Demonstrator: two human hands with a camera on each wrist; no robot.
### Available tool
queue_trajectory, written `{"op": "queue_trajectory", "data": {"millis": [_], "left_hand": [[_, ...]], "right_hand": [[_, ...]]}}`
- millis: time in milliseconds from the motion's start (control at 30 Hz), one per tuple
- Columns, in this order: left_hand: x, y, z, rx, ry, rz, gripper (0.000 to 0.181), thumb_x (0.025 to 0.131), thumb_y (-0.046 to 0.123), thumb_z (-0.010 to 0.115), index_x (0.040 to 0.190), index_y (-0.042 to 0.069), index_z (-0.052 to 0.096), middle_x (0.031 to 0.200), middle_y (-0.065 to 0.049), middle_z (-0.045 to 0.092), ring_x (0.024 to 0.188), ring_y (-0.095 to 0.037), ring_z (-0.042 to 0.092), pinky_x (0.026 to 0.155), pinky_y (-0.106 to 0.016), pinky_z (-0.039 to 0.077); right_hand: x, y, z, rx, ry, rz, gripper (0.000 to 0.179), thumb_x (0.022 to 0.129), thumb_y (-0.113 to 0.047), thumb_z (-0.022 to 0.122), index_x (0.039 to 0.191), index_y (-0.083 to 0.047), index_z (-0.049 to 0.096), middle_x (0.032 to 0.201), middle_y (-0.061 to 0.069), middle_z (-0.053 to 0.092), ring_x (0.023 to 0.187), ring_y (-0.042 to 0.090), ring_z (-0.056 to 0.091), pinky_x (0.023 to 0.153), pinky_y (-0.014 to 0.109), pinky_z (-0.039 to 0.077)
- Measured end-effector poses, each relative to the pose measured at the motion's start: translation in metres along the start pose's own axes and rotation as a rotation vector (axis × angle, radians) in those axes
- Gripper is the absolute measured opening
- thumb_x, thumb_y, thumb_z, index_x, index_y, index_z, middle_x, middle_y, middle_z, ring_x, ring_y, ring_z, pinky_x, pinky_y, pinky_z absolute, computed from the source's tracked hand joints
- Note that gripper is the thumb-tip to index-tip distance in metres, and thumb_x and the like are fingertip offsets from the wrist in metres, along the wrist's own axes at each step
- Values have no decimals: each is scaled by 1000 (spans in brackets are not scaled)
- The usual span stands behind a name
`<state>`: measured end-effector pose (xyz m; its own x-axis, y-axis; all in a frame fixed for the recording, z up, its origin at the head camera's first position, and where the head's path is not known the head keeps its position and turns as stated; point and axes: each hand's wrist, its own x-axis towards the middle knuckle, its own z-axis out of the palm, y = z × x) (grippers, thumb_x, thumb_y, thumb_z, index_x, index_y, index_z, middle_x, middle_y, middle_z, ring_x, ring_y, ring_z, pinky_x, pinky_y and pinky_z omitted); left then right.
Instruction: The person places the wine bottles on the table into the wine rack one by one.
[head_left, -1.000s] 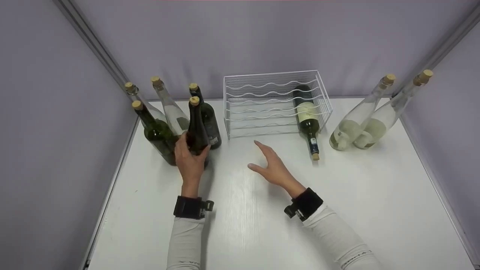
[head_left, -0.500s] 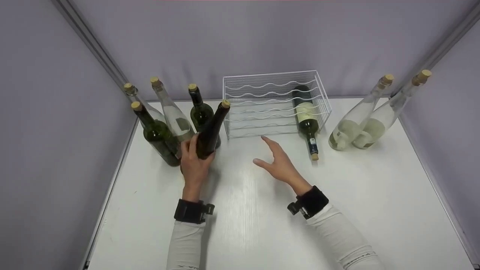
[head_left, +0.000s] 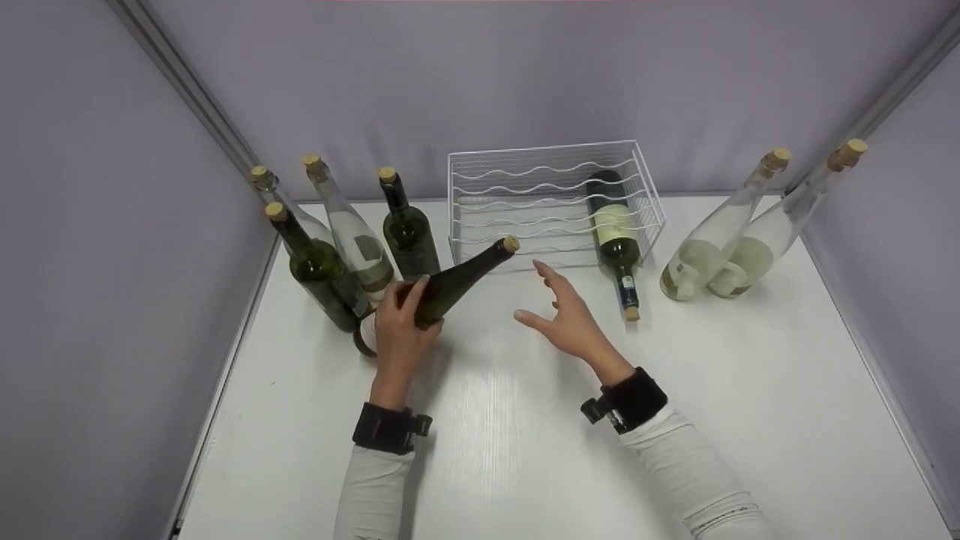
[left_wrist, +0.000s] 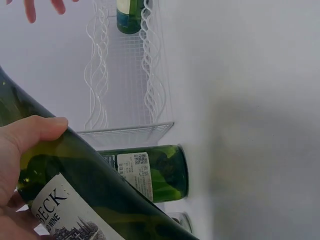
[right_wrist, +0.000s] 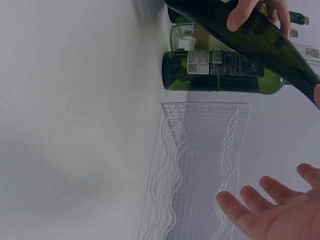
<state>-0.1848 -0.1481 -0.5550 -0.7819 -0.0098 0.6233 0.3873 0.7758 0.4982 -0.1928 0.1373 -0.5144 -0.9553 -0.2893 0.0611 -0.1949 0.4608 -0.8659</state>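
Observation:
My left hand (head_left: 402, 330) grips a dark green wine bottle (head_left: 459, 285) around its body. The bottle tilts, with its corked neck pointing up and to the right; a white label (left_wrist: 75, 215) shows in the left wrist view. My right hand (head_left: 567, 321), its fingers spread and holding nothing, hovers to the right of the bottle's cork. Beyond both hands stands a white wire wine rack (head_left: 525, 154) with wavy bars. One labelled wine bottle (head_left: 615, 225) lies in the rack's right side, its corked neck sticking out toward the front.
Left of the rack stand two green bottles, one near it (head_left: 411, 236) and one farther left (head_left: 319, 270), with clear bottles (head_left: 352, 229) among them. Two clear corked bottles (head_left: 694, 259) stand at the right. Walls close in the white table (head_left: 495, 450).
The left hand has tipped the dark bottle from upright to a slant, its neck swinging right. My right hand has shifted slightly right and away from me.

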Motion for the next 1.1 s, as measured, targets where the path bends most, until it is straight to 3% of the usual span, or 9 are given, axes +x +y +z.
{"op": "queue_trajectory", "data": {"millis": [300,467,633,733,933,1100], "left_hand": [[-6,9,4,58,-123,63,73,65,7,88,132,15,62,129,-13,59,118,-38,53,99,-59,37],[-9,14,7,109,-187,90,74,65,7,90,132,17,62,128,-11,59,118,-35,51,99,-59,37],[-13,18,12,159,-246,140,78,63,12,93,134,22,61,130,-9,57,120,-33,49,100,-59,35],[-15,20,15,185,-264,179,77,64,13,93,133,24,61,128,-8,57,119,-33,49,99,-58,35],[-17,25,22,202,-273,252,76,62,8,92,130,25,63,125,-8,59,117,-35,52,98,-59,37],[-19,28,27,210,-290,281,77,61,7,90,131,26,63,125,-7,59,115,-35,52,97,-58,37]], "right_hand": [[2,-5,-17,83,82,-32,90,86,-32,78,156,-15,24,153,16,34,138,34,35,103,56,38],[3,-3,-23,71,70,-66,90,85,-31,79,155,-14,27,153,19,35,137,37,35,101,58,39],[3,-3,-27,18,25,-75,87,84,-34,80,154,-13,32,149,15,40,134,35,40,100,51,42],[2,-2,-27,-89,-32,-87,82,84,-37,79,150,-11,39,144,14,47,128,32,47,97,48,46],[1,3,-23,-441,-119,-195,59,85,-46,75,130,-11,63,120,7,66,104,25,63,87,43,51],[2,8,-16,-553,-129,-269,41,86,-48,73,110,-15,74,97,-3,71,84,16,64,74,38,52]]}}
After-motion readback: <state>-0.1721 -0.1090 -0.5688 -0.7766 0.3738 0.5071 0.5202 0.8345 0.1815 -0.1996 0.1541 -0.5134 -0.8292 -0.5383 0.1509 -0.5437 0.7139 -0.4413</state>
